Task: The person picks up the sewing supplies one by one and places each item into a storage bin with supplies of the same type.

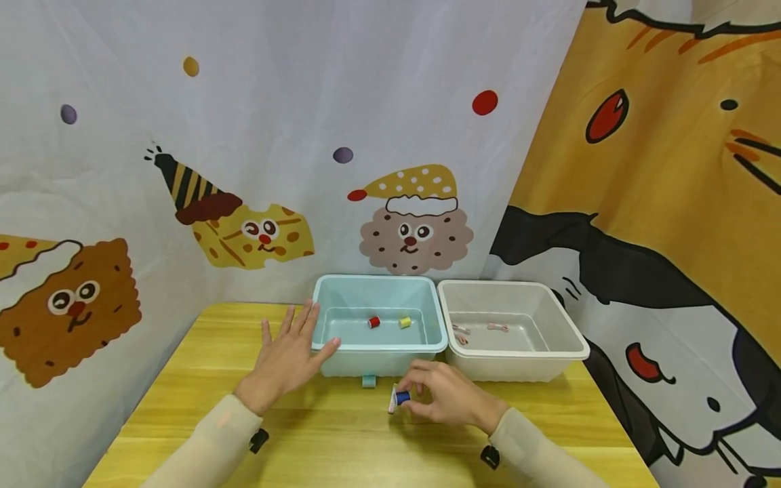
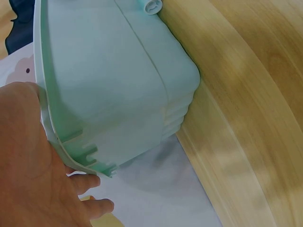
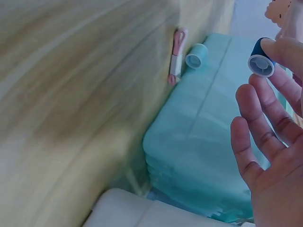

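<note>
Here, the right hand [image 1: 448,393] pinches a dark-blue thread spool [image 1: 403,398] between thumb and index finger, the spool held above the desk [image 1: 317,440] in front of a light-blue plastic bin [image 1: 390,364]; its other fingers stand apart, loosely bent, as the right wrist view shows. The left hand [image 1: 282,359] rests on the near left corner of that bin, its fingers fairly straight and spread over the rim, pinching nothing.

Inside the light-blue bin lie a red spool [image 1: 374,322] and a yellow spool [image 1: 405,322], apart from each other. A pale-blue spool [image 3: 196,56] lies on the desk by the bin's front wall, and near it a pink cord bundle [image 3: 176,56] wrapped with a white band. Just to the right, a beige plastic bin [image 1: 506,370] contains several small pinkish bundles [image 1: 497,327], some gathered toward its left side.
</note>
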Tool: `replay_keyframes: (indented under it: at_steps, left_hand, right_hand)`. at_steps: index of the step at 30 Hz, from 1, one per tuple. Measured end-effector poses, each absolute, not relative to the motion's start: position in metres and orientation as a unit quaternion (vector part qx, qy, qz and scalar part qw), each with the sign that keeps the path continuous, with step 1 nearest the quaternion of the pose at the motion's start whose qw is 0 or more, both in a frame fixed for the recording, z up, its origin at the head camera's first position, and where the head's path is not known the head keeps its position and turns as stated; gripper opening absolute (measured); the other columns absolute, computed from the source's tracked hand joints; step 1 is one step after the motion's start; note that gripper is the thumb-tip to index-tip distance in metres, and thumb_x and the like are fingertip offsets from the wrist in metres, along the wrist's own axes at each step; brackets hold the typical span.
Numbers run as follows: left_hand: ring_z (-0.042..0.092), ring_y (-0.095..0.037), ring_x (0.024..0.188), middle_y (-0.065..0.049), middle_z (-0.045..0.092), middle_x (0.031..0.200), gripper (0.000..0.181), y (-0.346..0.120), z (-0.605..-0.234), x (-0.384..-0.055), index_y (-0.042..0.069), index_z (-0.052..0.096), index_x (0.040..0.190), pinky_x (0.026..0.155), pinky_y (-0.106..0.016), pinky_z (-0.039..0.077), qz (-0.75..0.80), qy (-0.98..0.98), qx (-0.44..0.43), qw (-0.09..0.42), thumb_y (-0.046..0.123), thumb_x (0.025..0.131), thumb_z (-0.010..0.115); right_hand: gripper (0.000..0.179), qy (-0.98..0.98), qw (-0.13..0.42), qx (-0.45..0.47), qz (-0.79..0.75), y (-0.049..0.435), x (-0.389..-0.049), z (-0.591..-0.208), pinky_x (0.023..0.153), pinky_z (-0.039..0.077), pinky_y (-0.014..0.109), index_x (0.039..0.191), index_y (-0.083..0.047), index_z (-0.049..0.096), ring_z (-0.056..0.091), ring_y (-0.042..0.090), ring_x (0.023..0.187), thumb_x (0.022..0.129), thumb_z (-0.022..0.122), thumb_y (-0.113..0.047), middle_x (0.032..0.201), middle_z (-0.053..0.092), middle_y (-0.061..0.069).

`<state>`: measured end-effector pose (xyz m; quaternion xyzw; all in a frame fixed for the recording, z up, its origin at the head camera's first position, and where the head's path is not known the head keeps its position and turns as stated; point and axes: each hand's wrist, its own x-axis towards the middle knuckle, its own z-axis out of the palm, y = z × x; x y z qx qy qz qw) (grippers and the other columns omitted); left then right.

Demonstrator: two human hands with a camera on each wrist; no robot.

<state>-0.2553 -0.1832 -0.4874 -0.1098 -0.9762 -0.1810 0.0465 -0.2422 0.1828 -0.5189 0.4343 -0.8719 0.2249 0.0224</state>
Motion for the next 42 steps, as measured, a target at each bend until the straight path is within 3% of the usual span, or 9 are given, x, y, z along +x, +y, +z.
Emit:
replay_keyframes:
  at_steps: [6,13,25,34,42]
  left_hand:
    - [0.015,-0.053,0.182,-0.012,0.016,0.197,0.104,-0.183,-0.486,-0.255,0.011,0.02,0.188,0.133,-0.096,0.0,-0.177,-0.977,-0.11,0.045,0.082,0.115,0.042]
    - [0.015,-0.053,0.182,-0.013,0.017,0.197,0.103,-0.183,-0.486,-0.254,0.01,0.021,0.188,0.133,-0.096,0.0,-0.18,-0.976,-0.11,0.046,0.081,0.115,0.043]
    - [0.015,-0.054,0.182,-0.013,0.018,0.197,0.101,-0.183,-0.487,-0.254,0.01,0.022,0.187,0.133,-0.096,-0.001,-0.184,-0.975,-0.113,0.05,0.077,0.116,0.047]
    - [0.016,-0.054,0.181,-0.014,0.019,0.196,0.101,-0.184,-0.487,-0.254,0.01,0.022,0.187,0.133,-0.096,0.002,-0.18,-0.976,-0.113,0.053,0.077,0.116,0.048]
    - [0.016,-0.053,0.182,-0.013,0.018,0.197,0.104,-0.184,-0.489,-0.254,0.011,0.021,0.188,0.133,-0.096,0.001,-0.179,-0.976,-0.114,0.054,0.082,0.115,0.044]
  right_hand:
    - [0.023,-0.871,0.034,0.437,0.223,0.183,-0.245,-0.513,0.071,0.052,0.013,0.123,-0.023,0.086,0.061,-0.003,0.088,0.102,0.093,-0.027,0.106,0.076,-0.009]
    - [0.025,-0.863,0.055,0.448,0.226,0.184,-0.249,-0.502,0.078,0.056,0.013,0.123,-0.023,0.086,0.068,0.001,0.09,0.1,0.094,-0.02,0.11,0.076,-0.012]
    - [0.021,-0.85,0.065,0.464,0.24,0.182,-0.252,-0.481,0.071,0.056,0.012,0.125,-0.021,0.085,0.066,-0.004,0.083,0.105,0.09,-0.023,0.113,0.078,-0.009]
    - [0.018,-0.845,0.083,0.473,0.237,0.177,-0.257,-0.458,0.066,0.053,0.009,0.124,-0.02,0.084,0.069,0.01,0.073,0.107,0.088,-0.023,0.11,0.077,-0.007]
    - [0.018,-0.859,0.079,0.457,0.216,0.176,-0.268,-0.444,0.07,0.055,0.014,0.126,-0.021,0.086,0.07,0.007,0.084,0.108,0.087,-0.027,0.114,0.078,-0.01]
